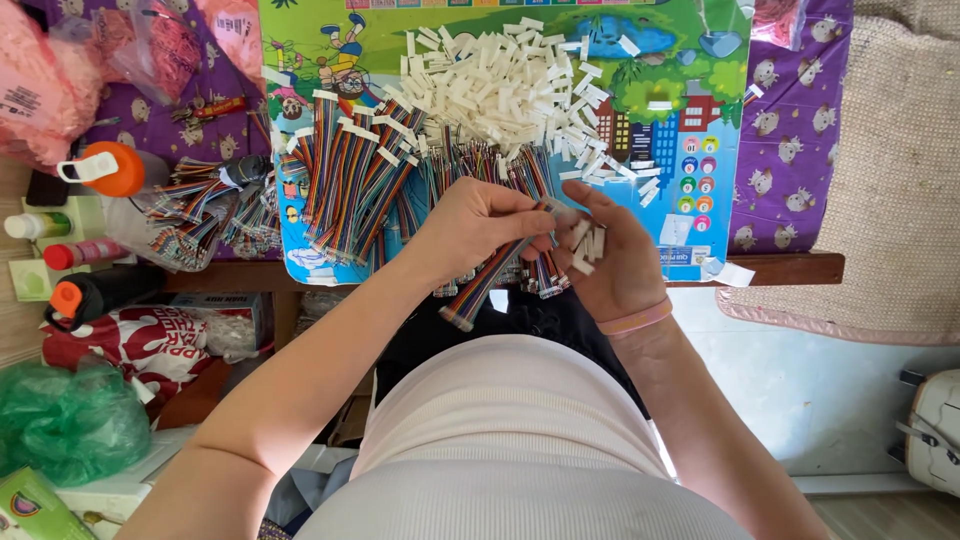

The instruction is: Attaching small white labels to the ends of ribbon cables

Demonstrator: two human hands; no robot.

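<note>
My left hand point(478, 222) grips a multicoloured flat ribbon cable point(487, 283) that slants down to the left, its lower end near my lap. My right hand point(612, 262) is cupped with several small white plastic connectors point(585, 245) in its palm, and its fingertips meet the cable's upper end. A pink band sits on the right wrist. Beyond the hands, bundles of the same rainbow cables point(355, 175) lie on a colourful cartoon mat point(700, 120), with a large heap of white connectors point(500, 85) on top.
More cable bundles point(195, 205) lie at the left on a purple cloth. An orange-capped bottle point(105, 168), smaller bottles point(70, 252), pink bags point(40, 90) and a green bag point(70, 420) crowd the left side. A woven mat point(890, 170) lies right.
</note>
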